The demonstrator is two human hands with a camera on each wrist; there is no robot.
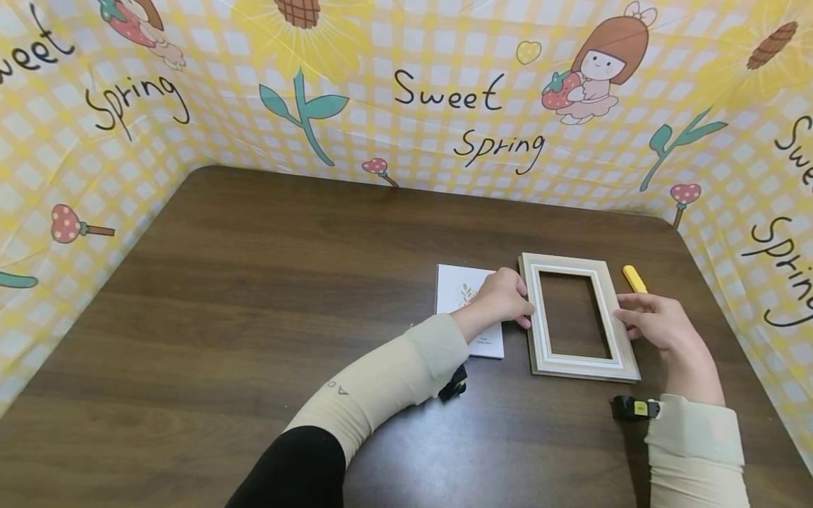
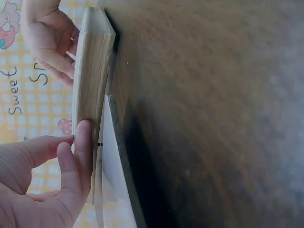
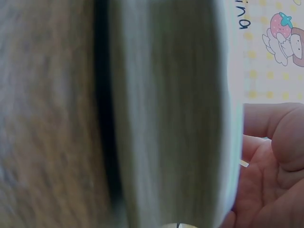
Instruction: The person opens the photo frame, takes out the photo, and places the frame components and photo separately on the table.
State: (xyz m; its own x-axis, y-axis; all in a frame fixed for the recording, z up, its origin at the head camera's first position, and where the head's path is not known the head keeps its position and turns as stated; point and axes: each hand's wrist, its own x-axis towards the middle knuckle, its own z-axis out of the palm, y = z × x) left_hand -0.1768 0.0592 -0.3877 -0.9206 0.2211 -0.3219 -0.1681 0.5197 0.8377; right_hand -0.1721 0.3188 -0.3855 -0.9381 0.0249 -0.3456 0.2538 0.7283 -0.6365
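A cream-white picture frame (image 1: 627,346) with an open middle lies toward the right of the dark table. My left hand (image 1: 502,296) pinches its left side, thumb and fingers at the edge; the left wrist view shows these fingers (image 2: 83,156) against the wooden side. My right hand (image 1: 663,324) holds the right side with thumb and fingertips. In the right wrist view the frame's side (image 3: 185,114) is large and blurred, with the right hand (image 3: 270,175) beyond it. Partly under my left hand and wrist is a white card (image 1: 454,289) with a gold leaf print.
A yellow stick-like thing (image 1: 634,279) lies behind my right fingertips, its near end hidden. The brown wooden table (image 1: 222,317) reaches left and forward. Yellow checked cloth walls (image 1: 356,127) stand along its back and sides.
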